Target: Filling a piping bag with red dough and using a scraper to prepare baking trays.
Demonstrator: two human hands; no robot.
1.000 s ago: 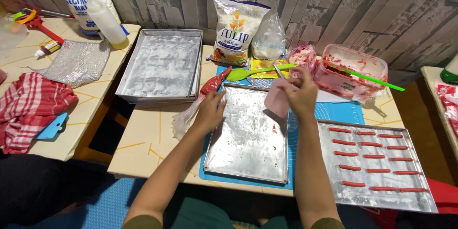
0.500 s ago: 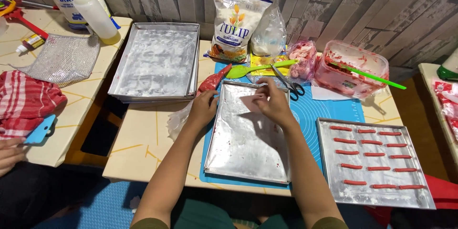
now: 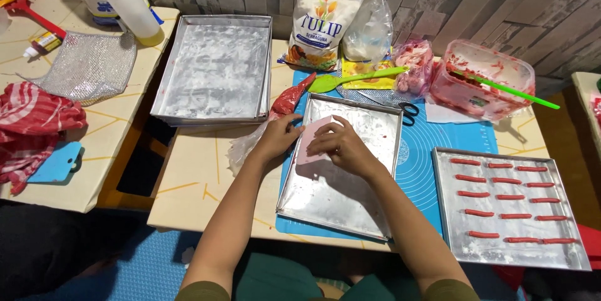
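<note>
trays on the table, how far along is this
Done: the right tray holds rows of red strips. In hand: both hands, left hand and right hand, press a pink scraper on the bare middle tray. Left: that tray and the far tray hold no strips.

Pink card (image 3: 311, 144) under both hands. Silver tray (image 3: 341, 194) beneath, on blue mat (image 3: 426, 169). Red strips (image 3: 507, 197) in rows on silver tray right of hands. Lime green spatula (image 3: 354, 78) beyond fingers. Red-striped cloth (image 3: 31, 125) far left; light blue scraper (image 3: 56, 163) nr it.
</note>
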